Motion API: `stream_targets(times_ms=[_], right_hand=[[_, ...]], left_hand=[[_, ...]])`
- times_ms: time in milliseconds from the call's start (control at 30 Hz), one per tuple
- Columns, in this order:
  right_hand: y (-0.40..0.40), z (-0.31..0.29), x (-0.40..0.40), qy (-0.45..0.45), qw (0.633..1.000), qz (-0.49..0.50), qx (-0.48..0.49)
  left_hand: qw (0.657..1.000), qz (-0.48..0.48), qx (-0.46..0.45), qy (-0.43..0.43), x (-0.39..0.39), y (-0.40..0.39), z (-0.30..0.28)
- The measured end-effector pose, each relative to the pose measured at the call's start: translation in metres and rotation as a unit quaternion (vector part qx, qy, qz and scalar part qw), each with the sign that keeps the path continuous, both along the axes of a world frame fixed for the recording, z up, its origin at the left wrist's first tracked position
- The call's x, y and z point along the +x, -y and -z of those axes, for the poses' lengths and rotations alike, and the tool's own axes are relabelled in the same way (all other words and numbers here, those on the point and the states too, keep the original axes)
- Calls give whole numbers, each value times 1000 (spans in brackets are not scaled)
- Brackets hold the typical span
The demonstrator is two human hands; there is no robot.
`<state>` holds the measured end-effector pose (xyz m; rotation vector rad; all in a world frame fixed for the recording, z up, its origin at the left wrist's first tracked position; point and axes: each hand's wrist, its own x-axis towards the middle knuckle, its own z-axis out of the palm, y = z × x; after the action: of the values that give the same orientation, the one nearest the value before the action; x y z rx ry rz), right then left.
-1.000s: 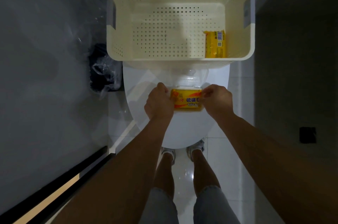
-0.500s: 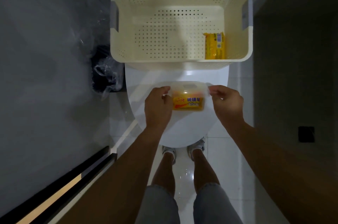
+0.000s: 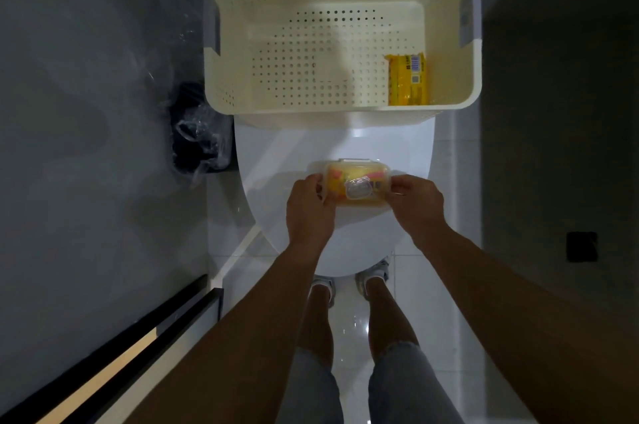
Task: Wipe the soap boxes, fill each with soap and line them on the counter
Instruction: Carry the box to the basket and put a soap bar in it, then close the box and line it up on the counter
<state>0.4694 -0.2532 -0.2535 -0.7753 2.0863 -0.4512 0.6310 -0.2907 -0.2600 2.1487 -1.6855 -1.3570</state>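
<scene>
Left hand: the left hand (image 3: 307,207) grips the left end of the soap box (image 3: 354,183), fingers curled round its edge, thumb on the near side.
Right hand: the right hand (image 3: 416,200) pinches the right end of the box, fingertips on the rim, the rest of the hand just off to the side.
Soap box: clear plastic, lid (image 3: 356,167) down over it, a small latch tab showing at the far edge; it sits low over the white toilet lid (image 3: 276,160), and whether it rests there or is held just above, I cannot tell.
Soap: yellow-orange wrapped soap (image 3: 337,181) shows through the clear top, inside the box; a pale round patch on the lid blurs its middle.
Basket: a cream perforated basket (image 3: 221,84) stands beyond the box, at the back of the toilet, grey handles on both sides.
Spare soap: one yellow pack (image 3: 406,79) lies in the basket's near right corner, against the right wall, barcode up.
Bin: a dark bin (image 3: 200,133) with a shiny plastic liner sits left of the toilet, against the grey wall.
Floor: glossy white tiles (image 3: 349,326), the person's two shoes just under the toilet's front edge.
</scene>
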Motion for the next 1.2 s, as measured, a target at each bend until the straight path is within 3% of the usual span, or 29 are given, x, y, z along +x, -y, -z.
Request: stream_targets(times_ms=[267,533,967,1200], right_hand=[[-15,-32,-6,77,986,146,-34],[-9,-131,-33,78,970,206,-99],[-3,-333,-64,178,869,301,-352],[-44,-416,-84,137,816,337,-450]], left_hand=[[996,-24,13,-79,5,1,-30],[986,38,-39,-157,-18,35,-126],[937,45,-125,-323,-77,80,-343],[900,129,-97,-405,-119,66,-428]])
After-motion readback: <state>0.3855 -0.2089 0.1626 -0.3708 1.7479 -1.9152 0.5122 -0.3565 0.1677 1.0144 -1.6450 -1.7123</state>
